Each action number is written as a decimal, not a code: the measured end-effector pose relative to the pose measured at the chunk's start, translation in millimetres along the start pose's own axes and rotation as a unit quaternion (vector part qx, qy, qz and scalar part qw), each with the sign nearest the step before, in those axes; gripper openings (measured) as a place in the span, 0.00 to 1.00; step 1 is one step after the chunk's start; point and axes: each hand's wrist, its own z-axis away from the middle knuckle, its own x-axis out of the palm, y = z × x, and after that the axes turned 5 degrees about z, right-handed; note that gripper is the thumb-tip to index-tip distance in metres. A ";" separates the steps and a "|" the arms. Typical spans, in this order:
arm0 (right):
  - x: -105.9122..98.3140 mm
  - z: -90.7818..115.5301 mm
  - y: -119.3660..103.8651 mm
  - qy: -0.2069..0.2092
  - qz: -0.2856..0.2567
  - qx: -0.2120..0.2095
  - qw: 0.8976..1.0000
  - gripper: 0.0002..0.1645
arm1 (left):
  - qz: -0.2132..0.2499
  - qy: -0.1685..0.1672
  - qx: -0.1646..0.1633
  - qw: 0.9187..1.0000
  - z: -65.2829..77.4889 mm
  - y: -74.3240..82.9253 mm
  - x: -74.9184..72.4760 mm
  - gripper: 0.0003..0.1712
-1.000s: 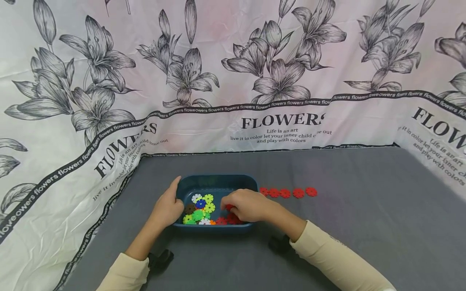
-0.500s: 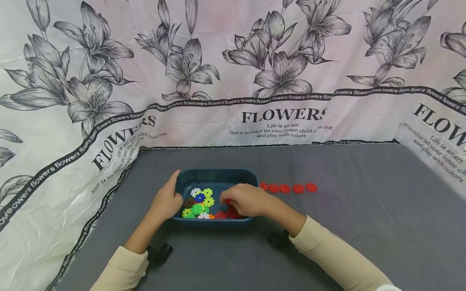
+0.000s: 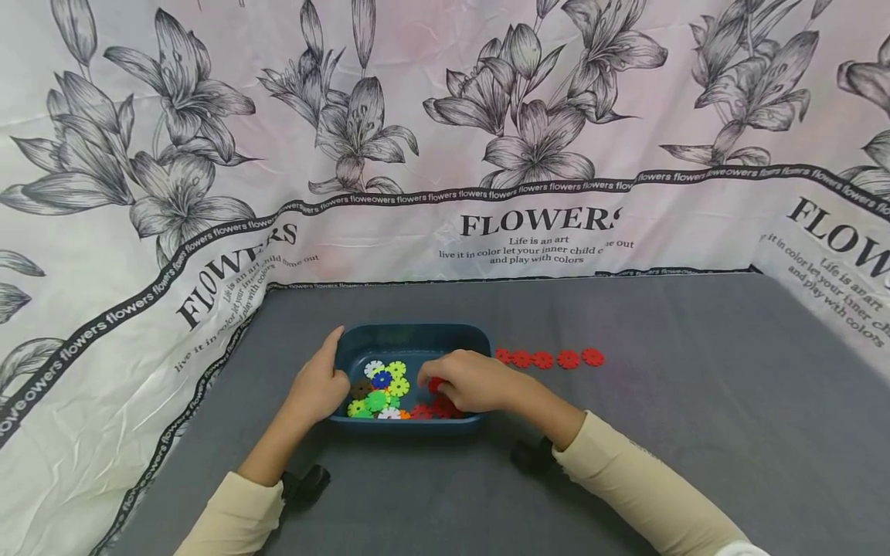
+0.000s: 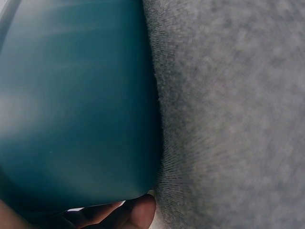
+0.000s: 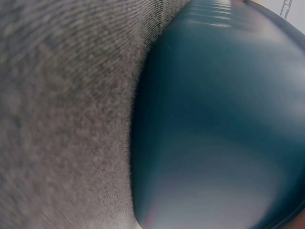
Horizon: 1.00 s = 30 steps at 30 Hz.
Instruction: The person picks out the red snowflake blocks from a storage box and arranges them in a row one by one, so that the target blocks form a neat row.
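Caution: the red snowflake disc (image 3: 435, 384) could slip back into the dark teal bin (image 3: 417, 333) if the right hand (image 3: 473, 381) has too shallow a pinch; contact with the three o'clock rim could nudge the bin into the row of red discs (image 3: 543, 360) on the counter (image 3: 660, 425). The disc lies at nine o'clock from the right hand — curled, apparently pinching it — and at three o'clock from the left hand (image 3: 317, 388), which grips the bin's nine o'clock wall. Mixed-colour discs (image 3: 376, 399) occupy the bin's eight o'clock area.
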 end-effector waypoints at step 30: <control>-66.6 83.7 21.6 0.119 -0.180 0.074 0.974 0.09 | 0.011 0.011 -0.002 1.000 1.3 -1.5 -0.3 0.46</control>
